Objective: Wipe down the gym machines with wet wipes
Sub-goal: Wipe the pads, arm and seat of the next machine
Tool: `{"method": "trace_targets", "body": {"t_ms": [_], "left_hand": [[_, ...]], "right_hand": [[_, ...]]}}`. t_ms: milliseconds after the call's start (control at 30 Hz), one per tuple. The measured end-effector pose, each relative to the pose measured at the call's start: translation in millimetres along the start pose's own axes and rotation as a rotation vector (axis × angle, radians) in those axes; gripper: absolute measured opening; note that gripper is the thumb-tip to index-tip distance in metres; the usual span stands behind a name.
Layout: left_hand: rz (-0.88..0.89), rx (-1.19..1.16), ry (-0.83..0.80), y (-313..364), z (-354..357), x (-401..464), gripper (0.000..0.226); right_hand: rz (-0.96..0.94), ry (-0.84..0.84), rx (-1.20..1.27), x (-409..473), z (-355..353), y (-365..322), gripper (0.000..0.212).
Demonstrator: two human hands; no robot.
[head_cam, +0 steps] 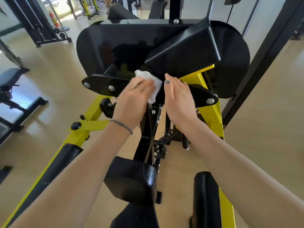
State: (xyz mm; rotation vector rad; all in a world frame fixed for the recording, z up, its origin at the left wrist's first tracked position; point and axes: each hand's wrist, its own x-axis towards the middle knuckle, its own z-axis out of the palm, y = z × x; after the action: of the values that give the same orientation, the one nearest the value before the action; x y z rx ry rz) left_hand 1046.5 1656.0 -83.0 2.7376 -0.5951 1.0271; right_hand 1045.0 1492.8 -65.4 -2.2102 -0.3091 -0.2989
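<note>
Machine (164, 51): glossy black shroud, wide and rounded, with angular black housing on its upper right; sat on yellow frame, black pads below. Black bolted plate ran along shroud's lower edge. Wipe (152, 83): white, crumpled, bunched; pressed against plate's middle under left hand (133, 101), upper corner poking out past fingers, lower end hanging beside palm.

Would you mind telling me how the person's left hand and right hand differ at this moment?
The left hand holds a white wet wipe against the black machine plate; the right hand holds nothing. The left hand wears a ring, and a thin band circles its wrist; the right hand shows neither, but has a dark-painted thumbnail. The right hand's fingers lie straight. Both reach forward over the yellow frame.
</note>
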Motion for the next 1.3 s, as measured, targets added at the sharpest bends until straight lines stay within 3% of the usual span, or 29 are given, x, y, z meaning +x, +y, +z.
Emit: {"method": "trace_targets", "body": {"t_ms": [100, 233, 300, 500, 600, 733, 833, 900, 1000, 1100, 1200, 1300], "left_hand": [[0.149, 0.017, -0.072, -2.5, -4.5, -1.6, 0.032], [-0.212, -0.121, 0.041, -20.5, -15.4, -11.0, 0.047], [-0.266, -0.158, 0.033, -22.6, -16.2, -14.7, 0.052], [-0.012, 0.046, 0.034, -14.6, -21.0, -5.8, 0.033], [-0.001, 0.056, 0.034, -16.5, -27.1, 1.3, 0.032], [-0.251, 0.058, 0.051, -25.2, -21.6, 7.7, 0.024], [-0.551, -0.179, 0.088, -20.0, -10.8, 10.1, 0.028], [-0.655, -0.345, 0.086, -16.6, -8.4, 6.9, 0.026], [-0.54, -0.366, 0.015, -22.1, -18.1, 3.9, 0.027], [-0.289, -0.149, -0.076, -32.9, -19.7, -2.3, 0.036], [-0.176, 0.075, -0.071, -34.8, -18.9, -4.4, 0.04], [-0.063, 0.102, -0.127, -43.2, -18.1, 0.5, 0.044]], "right_hand": [[-0.064, -0.064, -0.193, 2.9, 14.4, -0.8, 0.052], [-0.055, -0.064, -0.282, 4.5, 16.6, -1.8, 0.054], [-0.05, -0.047, -0.27, 3.3, 19.8, -4.8, 0.055], [-0.039, 0.01, -0.235, 7.0, 28.0, -13.5, 0.057], [-0.066, -0.047, -0.138, 9.2, 31.4, -18.7, 0.056], [-0.118, -0.091, -0.068, 13.2, 37.5, -21.0, 0.059], [-0.123, -0.121, 0.043, 17.7, 39.7, -21.3, 0.056], [-0.114, -0.123, 0.072, 19.2, 39.1, -19.6, 0.054], [-0.099, -0.084, 0.032, 22.4, 36.9, -15.0, 0.052], [-0.061, -0.03, -0.021, 25.1, 40.6, -13.1, 0.052], [-0.033, -0.008, -0.059, 24.3, 44.9, -18.4, 0.054], [0.04, -0.005, 0.047, 26.6, 46.2, -26.0, 0.053]]}}
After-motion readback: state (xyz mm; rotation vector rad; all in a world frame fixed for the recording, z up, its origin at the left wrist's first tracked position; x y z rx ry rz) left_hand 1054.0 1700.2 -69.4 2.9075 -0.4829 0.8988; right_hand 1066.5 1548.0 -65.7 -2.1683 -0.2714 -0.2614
